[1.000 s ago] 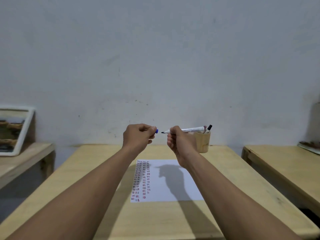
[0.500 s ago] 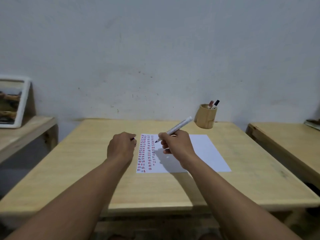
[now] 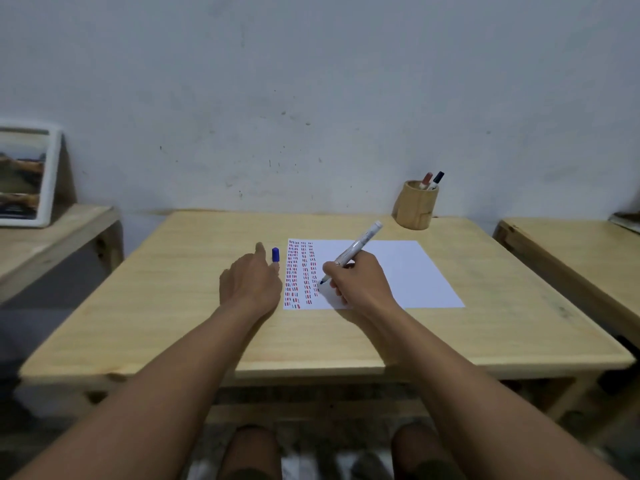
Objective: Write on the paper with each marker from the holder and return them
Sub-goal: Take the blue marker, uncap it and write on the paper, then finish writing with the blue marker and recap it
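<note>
A white sheet of paper [image 3: 398, 271] lies on the wooden table [image 3: 173, 306], with columns of short red and dark dashes along its left side. My right hand [image 3: 360, 284] grips a white marker [image 3: 356, 249], its blue tip touching the paper beside the dashes. My left hand [image 3: 251, 284] rests on the table just left of the sheet and holds the blue cap [image 3: 275, 254] upright between its fingers. A wooden holder [image 3: 414, 211] stands at the table's back right with a red marker [image 3: 426, 180] and a black marker [image 3: 437, 179] in it.
A second wooden table [image 3: 571, 258] stands to the right, and a lower bench [image 3: 41, 244] to the left carries a white-framed picture [image 3: 24, 174]. A plain wall runs behind. My knees show below the table's front edge.
Both hands came down from in front of me to the table. The marker tip now touches the paper, and the left hand has settled beside the sheet with the cap showing.
</note>
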The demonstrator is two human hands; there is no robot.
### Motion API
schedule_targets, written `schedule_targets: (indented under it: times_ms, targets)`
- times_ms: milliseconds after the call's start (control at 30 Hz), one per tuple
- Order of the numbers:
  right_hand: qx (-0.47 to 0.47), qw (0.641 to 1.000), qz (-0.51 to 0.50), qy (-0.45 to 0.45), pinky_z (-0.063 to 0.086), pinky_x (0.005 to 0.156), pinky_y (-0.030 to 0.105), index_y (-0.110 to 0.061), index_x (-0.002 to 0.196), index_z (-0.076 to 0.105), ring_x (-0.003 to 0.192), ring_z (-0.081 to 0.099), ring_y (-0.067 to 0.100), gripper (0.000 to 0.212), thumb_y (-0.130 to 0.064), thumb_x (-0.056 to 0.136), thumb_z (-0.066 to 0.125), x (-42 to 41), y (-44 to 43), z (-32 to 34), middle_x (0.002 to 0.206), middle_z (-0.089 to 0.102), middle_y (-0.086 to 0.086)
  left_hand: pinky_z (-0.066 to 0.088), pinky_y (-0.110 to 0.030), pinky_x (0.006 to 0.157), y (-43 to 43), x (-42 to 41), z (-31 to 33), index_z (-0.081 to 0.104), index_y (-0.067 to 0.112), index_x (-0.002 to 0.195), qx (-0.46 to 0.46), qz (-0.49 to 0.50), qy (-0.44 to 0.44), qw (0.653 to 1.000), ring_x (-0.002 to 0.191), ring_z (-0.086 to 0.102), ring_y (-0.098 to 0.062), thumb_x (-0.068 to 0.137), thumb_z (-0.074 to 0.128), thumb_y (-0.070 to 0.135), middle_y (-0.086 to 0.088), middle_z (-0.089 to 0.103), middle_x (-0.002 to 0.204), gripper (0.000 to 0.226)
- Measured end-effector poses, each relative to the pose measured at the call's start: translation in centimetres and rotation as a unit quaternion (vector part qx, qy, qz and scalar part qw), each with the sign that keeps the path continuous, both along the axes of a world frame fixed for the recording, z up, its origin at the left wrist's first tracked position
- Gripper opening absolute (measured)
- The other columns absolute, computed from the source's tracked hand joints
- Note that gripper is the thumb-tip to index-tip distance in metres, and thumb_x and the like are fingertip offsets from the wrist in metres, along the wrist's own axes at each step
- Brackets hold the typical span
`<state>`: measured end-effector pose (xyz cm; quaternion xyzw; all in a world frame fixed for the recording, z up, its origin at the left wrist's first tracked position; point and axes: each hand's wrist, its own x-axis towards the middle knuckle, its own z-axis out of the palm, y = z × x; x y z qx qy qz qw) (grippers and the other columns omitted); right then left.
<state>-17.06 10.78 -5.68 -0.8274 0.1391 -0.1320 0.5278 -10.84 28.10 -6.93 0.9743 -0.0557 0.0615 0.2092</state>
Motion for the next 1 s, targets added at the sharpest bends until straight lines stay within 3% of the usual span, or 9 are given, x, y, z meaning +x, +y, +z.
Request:
schedule_targets:
  times_ms: [100,233,433,700,867,933,1000]
  targets:
    - [-0.038,0.999,0.000,-0.008,0.043,0.053,0.025,-0.015,0.078,0.063,0.054,0.062,0.006,0.016,-0.027,0.087,0.068,-0.4,0.3,-0.2,0.067,0.070,-0.003,0.023,-0.053,0.116,0.6,-0.6,-0.7,0.047,0.017,0.144,0.070,-0.032,0.035,0.996,0.139,0.038,-0.032,0.104,0.025,0.033,-0.013,0.049,0.145,0.048]
    - [-0.055,0.998,0.018,0.005,0.042,0.051,0.023,-0.011,0.082,0.064,0.058,0.064,0.008,0.016,-0.025,0.090,0.068,-0.6,0.5,-0.1,0.074,0.072,0.001,0.008,-0.057,0.121,1.0,-1.2,-1.3,0.026,0.021,0.157,0.115,-0.053,0.037,0.991,0.153,0.011,-0.032,0.105,0.018,0.037,-0.015,0.020,0.165,0.056]
    - [-0.090,0.996,0.023,0.002,0.036,0.040,0.010,-0.013,0.069,0.058,0.049,0.058,0.002,0.024,-0.023,0.089,0.067,-0.6,0.6,-0.3,0.064,0.066,-0.005,0.007,-0.057,0.121,0.9,-1.4,-1.3,0.023,0.021,0.158,0.125,-0.056,0.035,0.990,0.154,0.008,-0.032,0.105,0.017,0.038,-0.014,0.016,0.166,0.056]
    - [-0.107,0.994,0.033,0.001,0.039,0.048,0.021,-0.016,0.067,0.053,0.053,0.058,0.006,0.027,-0.022,0.089,0.067,-0.6,0.5,-0.3,0.067,0.066,-0.002,0.007,-0.056,0.122,1.0,-1.6,-1.2,0.020,0.021,0.159,0.127,-0.057,0.041,0.989,0.154,0.006,-0.032,0.105,0.017,0.037,-0.014,0.014,0.167,0.057]
    - [-0.100,0.994,0.043,0.009,0.034,0.040,0.012,-0.018,0.063,0.050,0.049,0.054,0.002,0.031,-0.018,0.089,0.067,-0.7,0.4,0.0,0.061,0.059,-0.010,0.006,-0.056,0.122,1.0,-1.5,-1.2,0.019,0.021,0.160,0.113,-0.059,0.045,0.991,0.155,0.006,-0.031,0.105,0.017,0.038,-0.014,0.014,0.167,0.057]
    - [-0.092,0.995,0.034,0.005,0.035,0.042,0.014,-0.017,0.063,0.051,0.049,0.054,0.003,0.030,-0.020,0.089,0.067,-0.6,0.4,-0.1,0.060,0.060,-0.008,0.008,-0.055,0.122,1.0,-1.4,-1.4,0.023,0.021,0.159,0.104,-0.055,0.045,0.992,0.154,0.009,-0.031,0.105,0.018,0.037,-0.014,0.018,0.166,0.057]
    - [-0.062,0.998,0.012,-0.003,0.040,0.049,0.021,-0.013,0.066,0.059,0.049,0.056,0.004,0.025,-0.023,0.087,0.066,-0.4,0.3,-0.3,0.060,0.065,-0.006,0.016,-0.054,0.121,1.0,-1.3,-1.4,0.035,0.019,0.154,0.085,-0.040,0.024,0.995,0.150,0.024,-0.031,0.104,0.023,0.034,-0.012,0.034,0.160,0.054]
